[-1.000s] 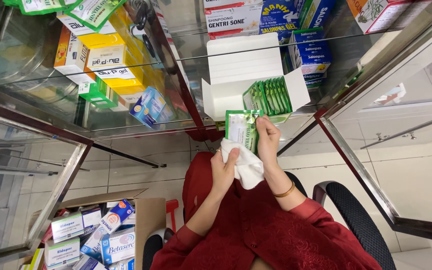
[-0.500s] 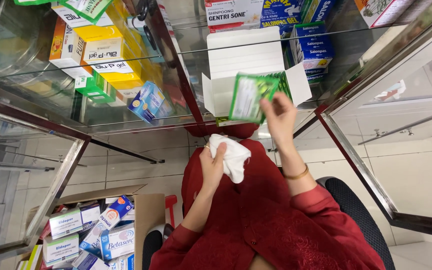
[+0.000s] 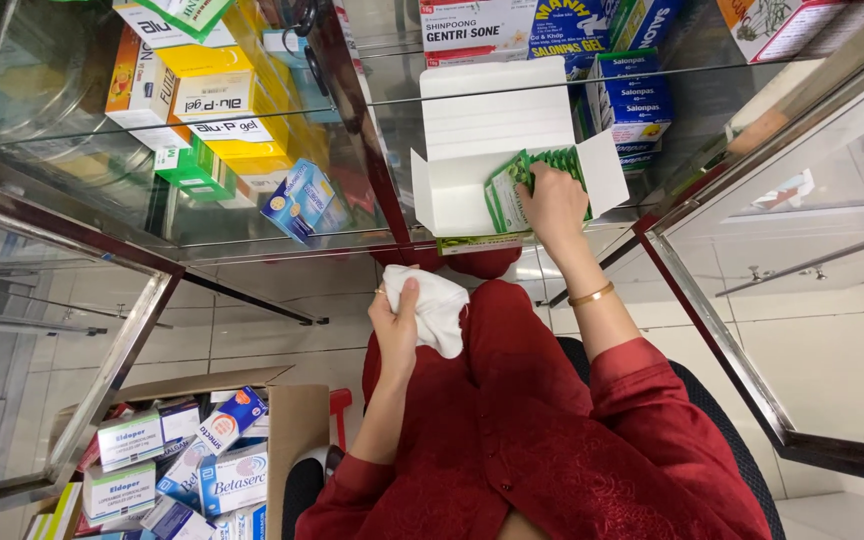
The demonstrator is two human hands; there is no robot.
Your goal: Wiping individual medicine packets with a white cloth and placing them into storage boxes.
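- Right hand (image 3: 552,195) reaches into white box (image 3: 462,195), fingers closed on green packets (image 3: 512,190); packets stand upright in a row inside, right half of box.
- Left hand (image 3: 397,325) held at lap level, closed on white cloth (image 3: 442,305), thumb on top; cloth bunched, hangs to the right of the palm.
- White box: lid flipped up, side flaps out, sits on glass shelf (image 3: 252,225) of a metal-framed cabinet. Left half of box interior bare.
- Obstructions: dark metal post (image 3: 352,120) runs just left of box; open glass door (image 3: 812,270) w/ metal frame stands right of right forearm.
- Blue boxes (image 3: 632,100) stacked behind the white box, upper right; white carton w/ dark print above the lid.
- Left shelf section: yellow boxes (image 3: 222,110), orange box at far left, small green box (image 3: 187,170), light-blue box (image 3: 297,200) lying tilted.
- Cardboard box (image 3: 292,420) on floor, lower left, flaps open; holds blue-and-white and green-and-white cartons, loosely piled.
- Red sleeves, gold bangle (image 3: 590,294) on right wrist; person seated on dark chair.
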